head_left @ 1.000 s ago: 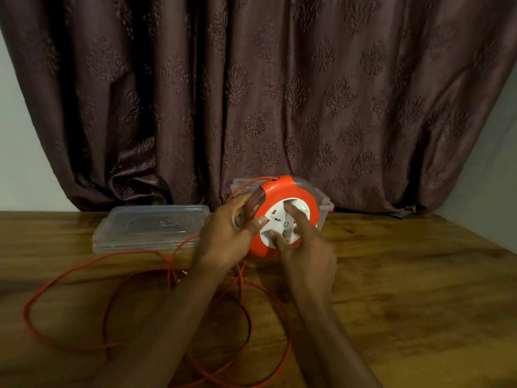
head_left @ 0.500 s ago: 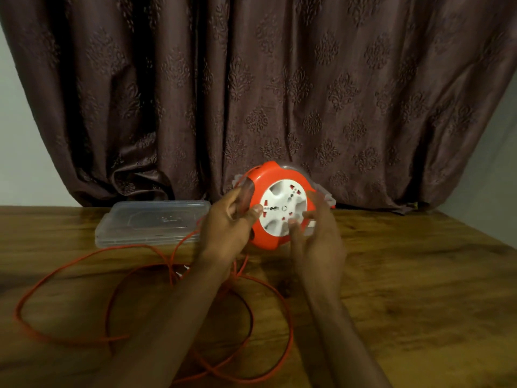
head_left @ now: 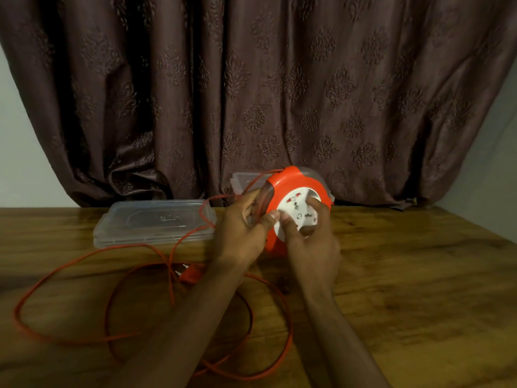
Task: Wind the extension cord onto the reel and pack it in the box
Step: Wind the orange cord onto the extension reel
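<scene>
An orange reel [head_left: 291, 180] with a white socket face is held upright above the wooden table [head_left: 405, 275]. My left hand [head_left: 240, 233] grips its left rim. The fingers of my right hand [head_left: 310, 236] press on the white face. The orange cord [head_left: 70, 261] lies in loose loops on the table at the left and front, and one strand rises to the reel's top. Its orange plug [head_left: 191, 274] rests by my left forearm. The clear box [head_left: 243, 179] stands behind the reel, mostly hidden.
A clear plastic lid [head_left: 154, 222] lies flat on the table to the left of the reel. A brown patterned curtain [head_left: 251, 93] hangs right behind the table. The table's right edge runs diagonally at the far right.
My right hand has shifted around the white face, which has turned. The cord strand now rises over the lid to the reel's top, and the loops on the table have drawn in slightly.
</scene>
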